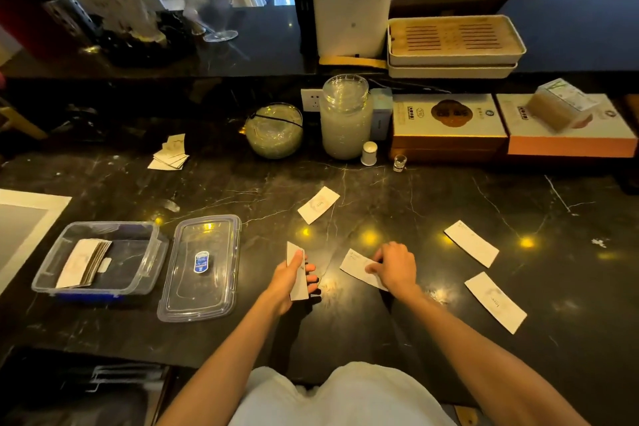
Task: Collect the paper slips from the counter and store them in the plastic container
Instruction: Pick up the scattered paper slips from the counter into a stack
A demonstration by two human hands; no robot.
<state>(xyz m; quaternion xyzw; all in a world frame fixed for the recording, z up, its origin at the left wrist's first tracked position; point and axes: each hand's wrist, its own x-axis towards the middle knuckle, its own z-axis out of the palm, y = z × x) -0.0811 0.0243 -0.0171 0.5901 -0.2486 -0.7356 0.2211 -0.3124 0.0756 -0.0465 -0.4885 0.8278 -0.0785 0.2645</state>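
Note:
My left hand (pixel 288 278) grips a small stack of white paper slips (pixel 296 282), held upright over the black counter. My right hand (pixel 394 264) rests on another slip (pixel 356 266) lying flat, fingers pinching its edge. Loose slips lie at centre (pixel 318 205), to the right (pixel 471 243) and at the near right (pixel 495 302). The clear plastic container (pixel 145 273) stands at the left with a bundle of slips (pixel 84 263) inside. Its clear lid (pixel 202 268) lies beside it.
A fanned pile of cards (pixel 170 153) sits at the back left. A glass bowl (pixel 275 131), a glass jar (pixel 345 116), a small white bottle (pixel 369 153), a shot glass (pixel 399 162) and boxes (pixel 449 128) line the back.

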